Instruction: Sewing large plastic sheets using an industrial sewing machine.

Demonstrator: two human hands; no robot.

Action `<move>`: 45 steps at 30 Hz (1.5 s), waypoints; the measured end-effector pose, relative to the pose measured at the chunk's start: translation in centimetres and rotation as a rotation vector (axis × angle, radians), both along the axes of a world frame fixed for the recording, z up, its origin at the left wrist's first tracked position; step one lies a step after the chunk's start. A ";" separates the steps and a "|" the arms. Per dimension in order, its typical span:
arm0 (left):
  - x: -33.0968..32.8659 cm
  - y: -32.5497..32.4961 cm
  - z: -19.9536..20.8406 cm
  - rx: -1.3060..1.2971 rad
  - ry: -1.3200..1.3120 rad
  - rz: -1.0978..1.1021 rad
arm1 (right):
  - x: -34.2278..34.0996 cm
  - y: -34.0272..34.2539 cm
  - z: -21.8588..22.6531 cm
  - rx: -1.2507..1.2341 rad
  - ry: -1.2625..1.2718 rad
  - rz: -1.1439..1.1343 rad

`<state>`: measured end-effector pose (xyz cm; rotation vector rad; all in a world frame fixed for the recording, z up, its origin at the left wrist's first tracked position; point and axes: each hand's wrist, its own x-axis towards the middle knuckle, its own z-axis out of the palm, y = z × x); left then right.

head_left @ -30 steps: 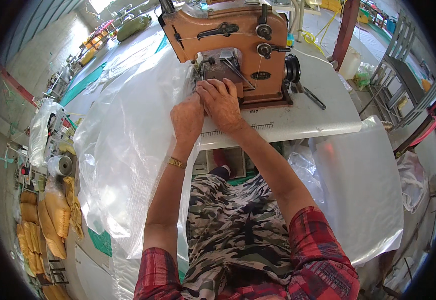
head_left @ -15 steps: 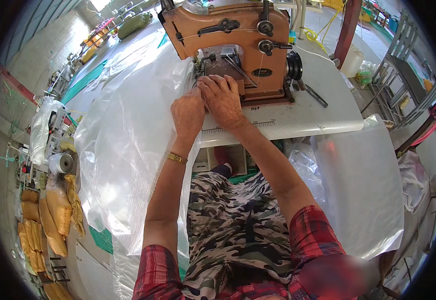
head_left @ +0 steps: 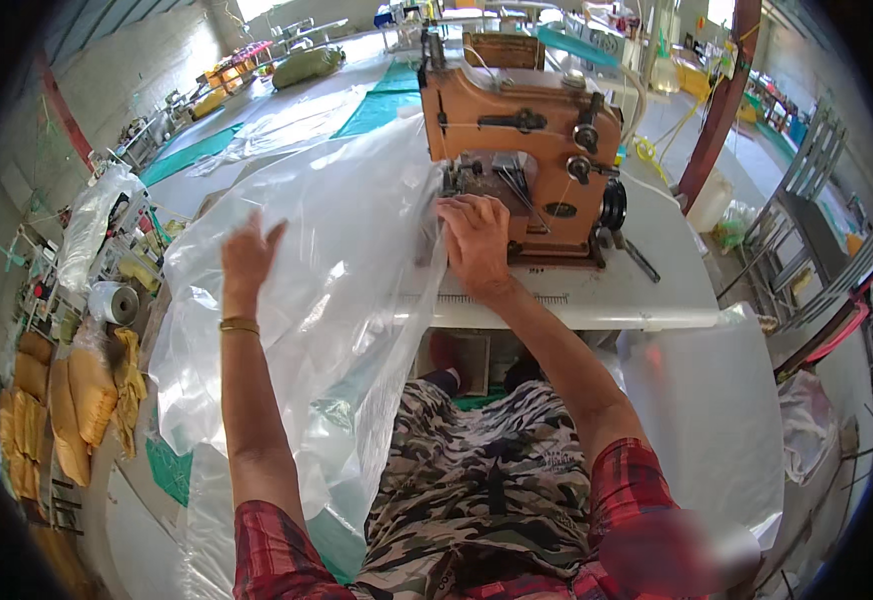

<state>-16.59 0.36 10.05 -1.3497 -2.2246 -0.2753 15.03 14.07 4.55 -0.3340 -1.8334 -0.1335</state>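
Observation:
A large translucent white plastic sheet (head_left: 307, 230) spreads over the left of the sewing table and hangs down toward my lap. My left hand (head_left: 249, 258) is over the sheet, well left of the machine, with thumb and fingers apart and nothing held. Close in front of the needle area of the brown sewing machine (head_left: 517, 100), my right hand (head_left: 478, 240) has its fingers bent down on the sheet's right edge, pinching it. The fingertips are partly hidden by the hand itself.
Scissors-like metal tool (head_left: 639, 258) lies right of the machine on the white table (head_left: 657, 300). Another plastic sheet (head_left: 702, 420) hangs at the right front. A dark chair (head_left: 807, 235) stands at the right, a red post (head_left: 722, 110) behind the table. Yellow bundles (head_left: 92, 395) lie at left.
My left hand has left the sheet's edge by the needle and swung left, its fingers opening. My right hand stays by the needle. The view has shifted, and the sheet is spread differently.

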 end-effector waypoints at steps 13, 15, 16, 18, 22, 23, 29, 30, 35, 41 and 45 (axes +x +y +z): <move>2.9 2.1 -10.8 0.110 -0.368 -0.002 | -8.9 7.7 21.7 -0.044 -0.161 -0.744; 3.0 1.9 -10.9 0.171 -0.426 -0.005 | -8.8 9.8 23.0 -0.499 -0.365 -0.705; 3.1 1.9 -11.2 0.176 -0.425 -0.015 | -8.8 10.7 23.0 -0.505 -0.395 -0.720; 3.0 2.0 -11.6 0.229 -0.387 -0.013 | -8.7 12.5 22.7 -0.465 -0.357 -0.703; 2.8 2.0 -11.6 0.230 -0.388 -0.019 | -8.0 15.1 22.3 -0.259 -0.222 -0.621; 2.8 2.0 -11.5 0.233 -0.392 -0.025 | -8.1 15.1 21.8 -0.070 -0.160 -0.739; 2.6 2.0 -11.8 0.245 -0.398 -0.026 | -6.8 12.2 20.6 0.102 -0.045 -0.659; 2.2 2.0 -12.0 0.237 -0.408 -0.030 | -6.7 11.5 20.7 0.205 0.047 -0.622; -1.2 -0.6 -13.2 0.282 -0.374 -0.002 | -5.0 7.9 19.5 0.300 -0.037 -0.570; -5.2 -11.5 -14.4 0.160 -0.328 -0.029 | -2.5 4.6 15.9 0.332 -0.272 -0.531; -6.6 -15.4 -13.8 0.042 -0.314 -0.037 | -1.0 3.6 14.6 0.344 -0.077 -0.207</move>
